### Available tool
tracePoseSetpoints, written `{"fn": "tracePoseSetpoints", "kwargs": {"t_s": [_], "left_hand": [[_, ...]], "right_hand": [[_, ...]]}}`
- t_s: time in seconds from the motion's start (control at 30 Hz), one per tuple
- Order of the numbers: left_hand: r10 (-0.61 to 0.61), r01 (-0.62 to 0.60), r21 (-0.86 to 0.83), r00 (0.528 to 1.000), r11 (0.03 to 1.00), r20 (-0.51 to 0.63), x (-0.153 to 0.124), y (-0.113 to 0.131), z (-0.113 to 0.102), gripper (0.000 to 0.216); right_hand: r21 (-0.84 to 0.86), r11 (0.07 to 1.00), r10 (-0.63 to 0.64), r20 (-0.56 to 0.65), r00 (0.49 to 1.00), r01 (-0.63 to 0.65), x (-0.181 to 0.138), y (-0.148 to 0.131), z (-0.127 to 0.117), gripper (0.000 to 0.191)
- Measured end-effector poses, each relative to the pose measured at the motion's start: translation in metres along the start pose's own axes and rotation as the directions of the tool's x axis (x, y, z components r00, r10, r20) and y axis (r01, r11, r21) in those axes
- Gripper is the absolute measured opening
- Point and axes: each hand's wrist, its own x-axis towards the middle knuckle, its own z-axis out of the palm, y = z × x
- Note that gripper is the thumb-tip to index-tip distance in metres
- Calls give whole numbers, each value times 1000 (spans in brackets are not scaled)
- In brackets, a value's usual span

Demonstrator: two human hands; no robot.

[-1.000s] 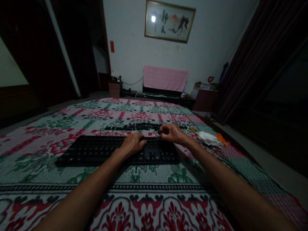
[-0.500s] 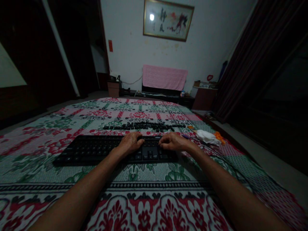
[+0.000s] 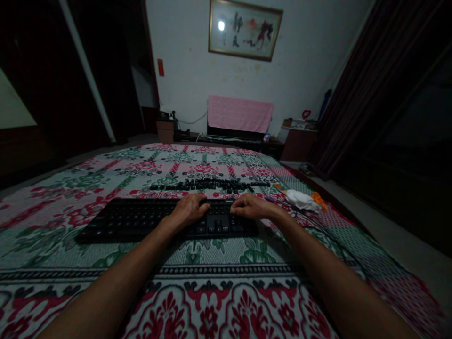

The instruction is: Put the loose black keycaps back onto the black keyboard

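A black keyboard (image 3: 141, 219) lies across the patterned bedspread in front of me. My left hand (image 3: 189, 208) rests on its upper edge, right of the middle, with thumb and fingers apart. Over the number pad at the right end, my right hand (image 3: 249, 207) has its thumb and fingertips drawn together against the keys; anything small between them is hidden. Behind the keyboard lies a long loose row of black keycaps (image 3: 212, 184).
Right of the keyboard are a crumpled white cloth (image 3: 302, 200), an orange cloth (image 3: 319, 201) and a small orange piece (image 3: 278, 187). A dark cable (image 3: 326, 231) runs over the bedspread (image 3: 208, 254) there. A pink towel (image 3: 240, 113) hangs by the far wall.
The whole view has shifted very slightly. Both hands stay at the same places on the keyboard, with barely any finger movement to see.
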Motion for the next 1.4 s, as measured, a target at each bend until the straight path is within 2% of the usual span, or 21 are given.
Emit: {"fn": "tracePoseSetpoints", "kwargs": {"t_s": [0.17,0.57,0.9,1.13,1.4], "left_hand": [[-1,1,-20,1000,1000,12,0,0,1,35],[5,-6,8,1000,1000,6,1,-1,2,39],[0,0,-5,1000,1000,4,-1,1,0,37],[-3,3,5,1000,1000,14,0,1,0,36],[-28,28,-1,1000,1000,15,0,0,2,38]], "right_hand": [[-53,998,36,21,999,-35,3,-4,0,29],[-25,998,58,-57,997,-59,6,7,3,28],[43,996,74,-45,996,-72,3,2,2,27],[-2,999,45,-43,998,-45,5,7,2,26],[-89,994,51,-94,994,-59,5,1,3,24]]}}
